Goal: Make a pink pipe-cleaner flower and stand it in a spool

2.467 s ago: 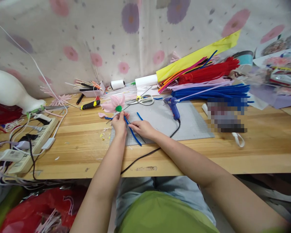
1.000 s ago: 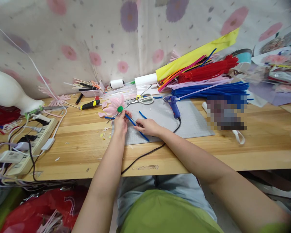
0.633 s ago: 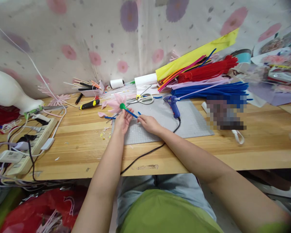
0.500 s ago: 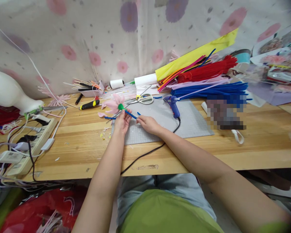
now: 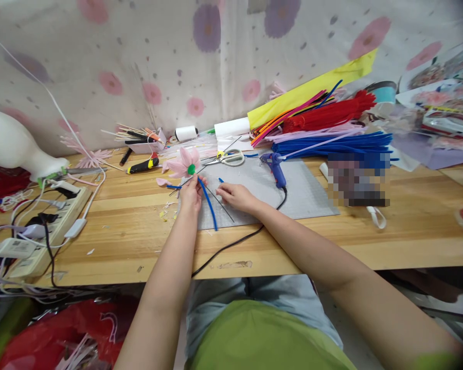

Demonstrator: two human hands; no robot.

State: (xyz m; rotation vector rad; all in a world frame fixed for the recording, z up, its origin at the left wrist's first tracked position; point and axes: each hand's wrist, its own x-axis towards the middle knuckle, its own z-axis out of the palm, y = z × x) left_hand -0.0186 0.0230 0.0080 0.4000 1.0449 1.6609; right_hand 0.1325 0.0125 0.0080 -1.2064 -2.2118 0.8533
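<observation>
My left hand [image 5: 192,194] is closed around the base of a pink flower [image 5: 182,163] with a green middle [image 5: 191,169]. From that hand a blue pipe cleaner [image 5: 210,205] hangs down toward me, its lower end free. Beside it a thin dark wire stem [image 5: 226,209] slants down to the right. My right hand [image 5: 235,197] is just right of the stem, fingers loosely bent, with nothing visible in them. A short blue piece [image 5: 221,180] shows behind its fingertips. Scissors [image 5: 231,158] lie beyond the hands on a grey cutting mat [image 5: 301,190].
A blue glue gun [image 5: 274,168] stands on the mat, its black cord [image 5: 235,242] running to the table's front edge. Bundles of blue [image 5: 332,145] and red pipe cleaners [image 5: 327,115] lie at back right. A utility knife [image 5: 142,165] and power strip [image 5: 54,231] are left.
My right hand has let go of the blue pipe cleaner, which has swung down away from the wire stem. The flower has tilted slightly in my left hand.
</observation>
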